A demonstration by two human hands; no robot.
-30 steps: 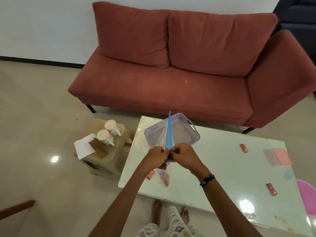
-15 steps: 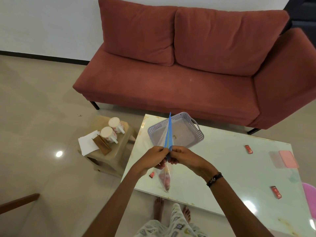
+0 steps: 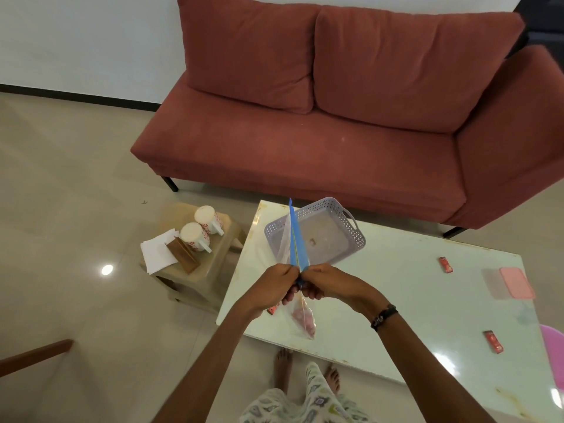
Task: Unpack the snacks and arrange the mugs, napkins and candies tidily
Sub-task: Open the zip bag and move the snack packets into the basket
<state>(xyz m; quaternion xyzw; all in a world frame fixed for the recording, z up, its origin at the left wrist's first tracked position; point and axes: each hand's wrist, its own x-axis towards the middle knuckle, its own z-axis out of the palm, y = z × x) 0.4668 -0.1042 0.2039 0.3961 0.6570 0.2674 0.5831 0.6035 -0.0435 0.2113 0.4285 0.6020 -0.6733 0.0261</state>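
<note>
A clear zip bag (image 3: 295, 245) with a blue seal strip hangs over the glass table's (image 3: 396, 300) near left part, pinkish snacks pooled in its bottom corner. My left hand (image 3: 274, 285) and my right hand (image 3: 326, 283) pinch the near end of the blue strip from either side. Behind the bag sits a grey perforated basket (image 3: 351, 236). Red candies lie on the table: one (image 3: 445, 264) at the right, one (image 3: 493, 341) near the front right, one (image 3: 272, 309) under my left hand. Two white mugs (image 3: 195, 236) and white napkins (image 3: 157, 254) rest on a low stool (image 3: 201, 279) to the left.
A red sofa (image 3: 305, 141) stands behind the table. A pink flat item (image 3: 515, 283) lies at the table's right side and a pink object (image 3: 554, 355) shows at the right edge. A brown napkin holder (image 3: 183, 256) sits on the stool. A wooden bar (image 3: 33, 357) pokes in low left.
My hands and the bag hold almost the same pose on the strip's near end. The view has shifted slightly, so the sofa and table sit a little further right.
</note>
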